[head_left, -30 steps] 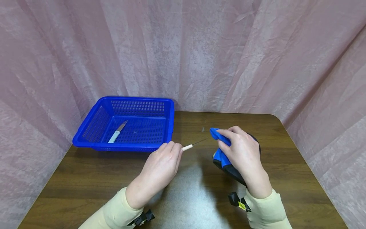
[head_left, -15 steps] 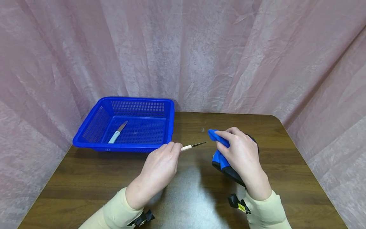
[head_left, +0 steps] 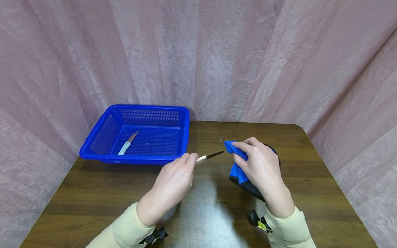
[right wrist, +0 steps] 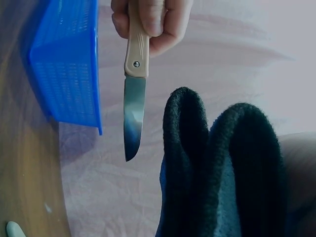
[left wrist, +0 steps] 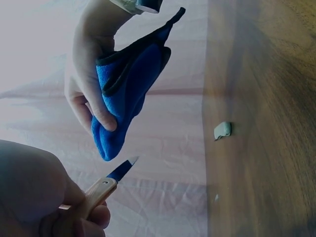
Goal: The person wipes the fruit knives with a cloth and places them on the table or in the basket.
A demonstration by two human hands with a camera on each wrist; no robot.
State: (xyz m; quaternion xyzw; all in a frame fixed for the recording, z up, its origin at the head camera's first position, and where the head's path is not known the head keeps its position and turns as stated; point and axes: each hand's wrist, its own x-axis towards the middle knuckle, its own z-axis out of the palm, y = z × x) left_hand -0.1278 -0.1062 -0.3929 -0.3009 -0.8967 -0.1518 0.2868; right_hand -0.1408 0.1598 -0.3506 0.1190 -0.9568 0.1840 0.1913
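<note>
My left hand (head_left: 173,181) grips a folding knife (head_left: 214,155) by its cream handle, with the blade out and pointing right. In the right wrist view, the flat of the knife's blade (right wrist: 134,116) shows, and the handle has a rivet near the blade. My right hand (head_left: 263,162) pinches a folded blue cloth (head_left: 238,172) with black edging. The cloth hangs above the table, just right of the blade tip, and the two look apart. Another knife (head_left: 125,146), with a pale blue handle, lies inside the blue basket (head_left: 133,157).
A small pale green object (left wrist: 223,130) lies on the wooden table (head_left: 102,196); in the head view it is hidden. The basket stands at the back left of the table. Pink curtains (head_left: 198,62) hang behind the table and along its sides.
The knife has turned in my left hand, from nearly edge-on to showing the flat of its blade. My right hand and the cloth have shifted slightly left, closer to the blade tip.
</note>
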